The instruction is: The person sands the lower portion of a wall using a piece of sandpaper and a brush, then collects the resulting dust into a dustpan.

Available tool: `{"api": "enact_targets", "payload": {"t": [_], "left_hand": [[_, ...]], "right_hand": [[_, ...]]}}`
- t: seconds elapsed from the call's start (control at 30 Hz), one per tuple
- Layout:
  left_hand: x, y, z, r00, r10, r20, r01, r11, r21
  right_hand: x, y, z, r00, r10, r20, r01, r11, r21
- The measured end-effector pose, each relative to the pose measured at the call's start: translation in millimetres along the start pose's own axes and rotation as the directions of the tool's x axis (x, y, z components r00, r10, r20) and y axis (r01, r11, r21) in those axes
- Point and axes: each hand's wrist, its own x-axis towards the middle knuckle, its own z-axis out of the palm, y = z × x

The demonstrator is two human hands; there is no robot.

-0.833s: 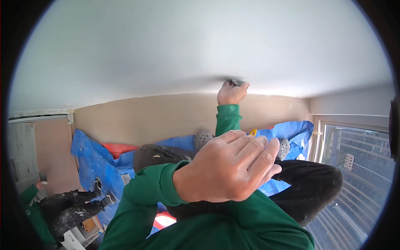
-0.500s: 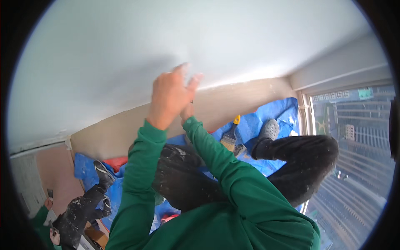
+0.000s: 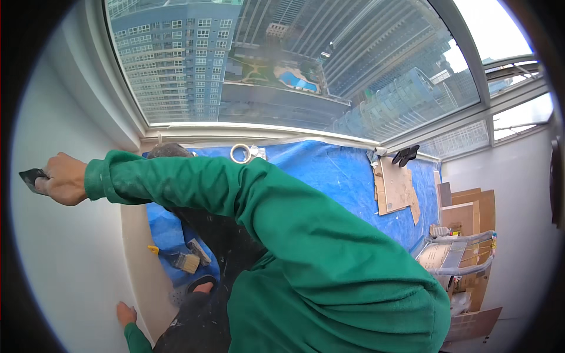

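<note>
Gripping one dark tool [image 3: 30, 176], right fingers [image 3: 47, 185] clamped, left fingers [image 3: 123, 309] unclear, one paintbrush [image 3: 188, 263], one tape roll [image 3: 232, 154]

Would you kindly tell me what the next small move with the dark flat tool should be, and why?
Probably ease the dark flat tool against the white wall: the right hand grips it close to that surface, though contact is unclear, and the left hand is by the wall, lower in view.
</note>
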Motion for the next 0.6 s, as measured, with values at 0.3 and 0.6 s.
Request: {"api": "enact_targets", "payload": {"t": [0.3,0.6], "left_hand": [[47,70,-100,0.871,0.483,-0.086,-0.273,0.623,0.733],[107,229,-268,0.956,0.294,-0.011,-0.271,0.896,0.353]], "right_hand": [[-38,59,-4,0.969,0.232,-0.084,-0.241,0.963,-0.120],[-4,93,61,0.979,0.157,-0.128,-0.179,0.967,-0.183]]}}
